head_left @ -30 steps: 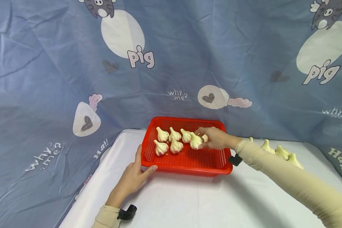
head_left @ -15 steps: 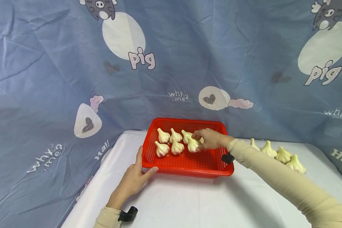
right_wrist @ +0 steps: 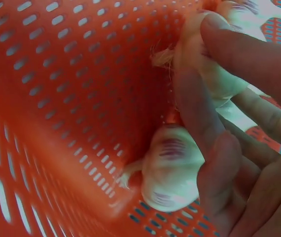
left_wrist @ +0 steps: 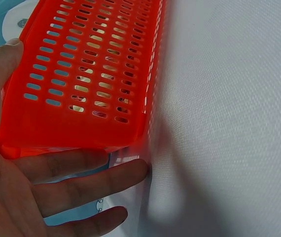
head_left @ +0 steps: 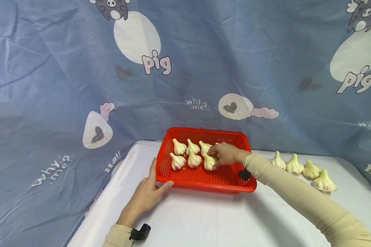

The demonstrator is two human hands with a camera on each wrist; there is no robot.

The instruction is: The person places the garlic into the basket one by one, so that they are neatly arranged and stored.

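Observation:
A red plastic basket (head_left: 204,185) with slotted walls holds several pale garlic bulbs (head_left: 178,161) in two rows. My right hand (head_left: 225,153) reaches into it and pinches a garlic bulb (right_wrist: 224,81) between thumb and fingers, at the right end of the front row. Another bulb (right_wrist: 170,165) lies just beyond these fingers in the right wrist view. At the basket's front left corner is my left hand (head_left: 144,192), its thumb against the rim. Its other fingers (left_wrist: 96,190) stretch out nearly straight below the basket's corner in the left wrist view.
More garlic bulbs (head_left: 294,165) stand in a slanting row on the white tablecloth (head_left: 198,219), right of the basket and partly behind the right sleeve. A blue printed curtain (head_left: 185,68) hangs right behind the table.
My right hand has shifted slightly left and down with the garlic bulb, bringing it into the front row. The left hand keeps its place at the basket corner.

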